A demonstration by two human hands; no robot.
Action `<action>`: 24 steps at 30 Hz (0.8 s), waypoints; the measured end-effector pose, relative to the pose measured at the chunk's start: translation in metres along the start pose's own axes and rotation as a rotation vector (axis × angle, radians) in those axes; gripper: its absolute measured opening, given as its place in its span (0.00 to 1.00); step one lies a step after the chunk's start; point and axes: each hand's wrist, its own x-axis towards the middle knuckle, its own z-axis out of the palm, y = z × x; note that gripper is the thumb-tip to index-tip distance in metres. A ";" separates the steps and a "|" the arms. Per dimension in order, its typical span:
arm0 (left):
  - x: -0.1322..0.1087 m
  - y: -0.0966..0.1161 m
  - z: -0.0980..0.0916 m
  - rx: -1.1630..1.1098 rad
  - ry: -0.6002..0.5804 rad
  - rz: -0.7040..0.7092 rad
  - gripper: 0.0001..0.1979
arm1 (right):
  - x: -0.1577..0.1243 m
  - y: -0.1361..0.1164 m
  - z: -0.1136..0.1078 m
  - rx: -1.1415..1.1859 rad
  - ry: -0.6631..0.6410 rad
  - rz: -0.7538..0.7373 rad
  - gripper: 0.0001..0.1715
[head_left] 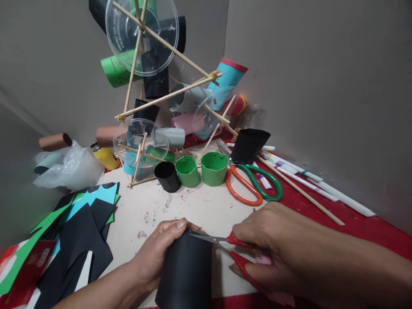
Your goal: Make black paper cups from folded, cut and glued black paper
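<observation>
My left hand (161, 246) is wrapped round a black paper tube (185, 270), its thumb near the top rim. In my right hand (268, 246) is a pair of scissors (240, 259) with red handles, my fingers in the loops. Their blades are parted and reach the tube's upper edge from the right. Beyond the hands stand a short black paper cup (166, 177) and two green paper cups (187, 171). Larger scissors (246, 184), with one orange and one green handle, lie on the pale board (154, 210) to the right of the cups.
Black, green and blue paper scraps (83, 240) lie at left. A stick-and-plastic-lid structure (141, 64) with paper tubes rises at the back. Beside it sit a yellow bottle (107, 158) and a plastic bag (75, 167). Rolled white paper sticks (341, 201) lie on red cloth at right.
</observation>
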 end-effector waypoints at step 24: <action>-0.002 0.004 0.001 0.032 -0.042 0.041 0.20 | 0.001 0.009 0.004 0.109 -0.039 -0.063 0.09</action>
